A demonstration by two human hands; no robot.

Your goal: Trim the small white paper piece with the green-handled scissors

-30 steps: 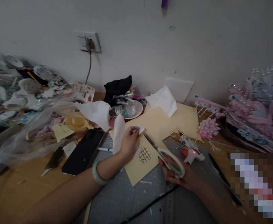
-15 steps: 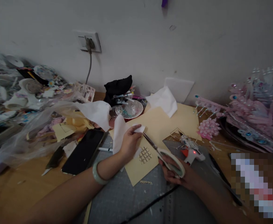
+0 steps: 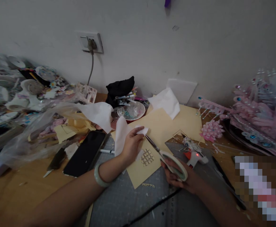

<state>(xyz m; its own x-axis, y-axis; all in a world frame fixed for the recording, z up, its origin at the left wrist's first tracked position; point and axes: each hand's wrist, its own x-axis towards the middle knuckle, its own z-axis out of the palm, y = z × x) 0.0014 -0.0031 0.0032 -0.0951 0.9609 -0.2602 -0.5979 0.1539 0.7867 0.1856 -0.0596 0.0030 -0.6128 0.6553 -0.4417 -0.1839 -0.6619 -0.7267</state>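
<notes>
Pinching a white paper piece (image 3: 128,134) between closed fingers of the left hand (image 3: 130,145) above the cream sheet (image 3: 161,132) on the grey cutting mat (image 3: 133,198), with the right hand (image 3: 180,178) curled through the scissors (image 3: 167,157) handles, blade tips just beside the paper's edge.

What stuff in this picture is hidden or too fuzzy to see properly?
All in the head view:
- Scissors: the handles sit inside the right hand, and the blade tips go behind the white paper that the left hand holds.
- Blocky patch: pixelated, so nothing shows there.
- Pile of clutter on the left: blurred, single things unclear.
- Pink ornament: cut off by the right edge.
</notes>
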